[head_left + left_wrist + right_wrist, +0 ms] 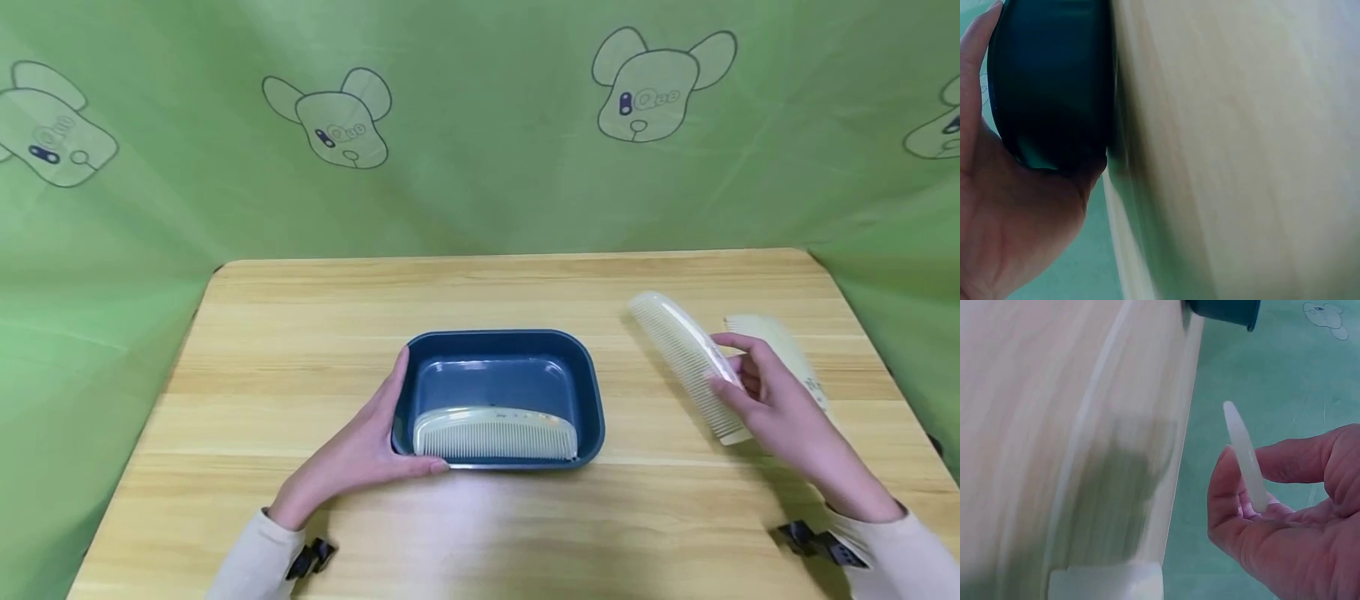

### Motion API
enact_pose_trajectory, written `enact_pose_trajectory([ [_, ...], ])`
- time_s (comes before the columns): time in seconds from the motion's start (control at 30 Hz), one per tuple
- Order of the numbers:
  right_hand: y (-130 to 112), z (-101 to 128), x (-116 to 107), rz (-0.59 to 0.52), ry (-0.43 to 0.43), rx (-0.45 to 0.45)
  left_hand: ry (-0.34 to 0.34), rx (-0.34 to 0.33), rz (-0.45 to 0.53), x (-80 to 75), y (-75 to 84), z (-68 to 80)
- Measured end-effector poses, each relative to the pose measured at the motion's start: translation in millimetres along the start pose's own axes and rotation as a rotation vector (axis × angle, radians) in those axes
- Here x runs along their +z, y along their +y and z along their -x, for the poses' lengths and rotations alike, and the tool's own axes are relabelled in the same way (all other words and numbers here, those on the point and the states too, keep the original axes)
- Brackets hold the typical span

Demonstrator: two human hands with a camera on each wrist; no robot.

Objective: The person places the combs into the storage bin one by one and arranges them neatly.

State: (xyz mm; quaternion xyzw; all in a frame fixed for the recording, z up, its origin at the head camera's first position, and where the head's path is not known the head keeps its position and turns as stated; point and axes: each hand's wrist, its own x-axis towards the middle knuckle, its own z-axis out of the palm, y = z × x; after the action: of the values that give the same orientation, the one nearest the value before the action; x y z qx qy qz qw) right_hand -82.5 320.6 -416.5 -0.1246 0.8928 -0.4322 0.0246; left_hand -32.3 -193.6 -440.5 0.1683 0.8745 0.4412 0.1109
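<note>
Left hand (360, 454) is cupping the dark blue tray (592, 392) at its 8 o'clock corner, thumb along the near rim and fingers up the left wall, bracing it on the wooden table (300, 333). One pale comb (495, 433) is already lying in the tray against the near wall, teeth facing the person. At 3 o'clock from the tray, the right hand (780, 408) is pinching a second comb (686, 358) between thumb and fingers, lifted clear of the table and tilted. A third comb (780, 350) is lying just behind it, partly hidden. My read: level the held comb, bring it over the far half of the tray, keep the left hand bracing.
</note>
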Motion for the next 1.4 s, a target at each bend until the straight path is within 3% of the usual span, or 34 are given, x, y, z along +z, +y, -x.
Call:
enact_pose_trajectory([
  [0.43, -13, -2, 9, -0.169, -0.014, 0.061, -0.002, 0.006, 0.002, -0.1, 0.5, 0.4],
  [0.9, -42, -5, 26, -0.217, -0.05, 0.067, 0.0, 0.004, 0.006, -3.3, 1.0, 1.4],
  [1.27, -61, -9, 44, -0.238, -0.149, -0.036, -0.011, -0.004, 0.01, -0.1, 1.4, -0.5],
  [1.4, -68, -12, 53, -0.298, -0.201, -0.064, -0.005, -0.009, 0.013, -0.8, 1.6, 0.1],
])
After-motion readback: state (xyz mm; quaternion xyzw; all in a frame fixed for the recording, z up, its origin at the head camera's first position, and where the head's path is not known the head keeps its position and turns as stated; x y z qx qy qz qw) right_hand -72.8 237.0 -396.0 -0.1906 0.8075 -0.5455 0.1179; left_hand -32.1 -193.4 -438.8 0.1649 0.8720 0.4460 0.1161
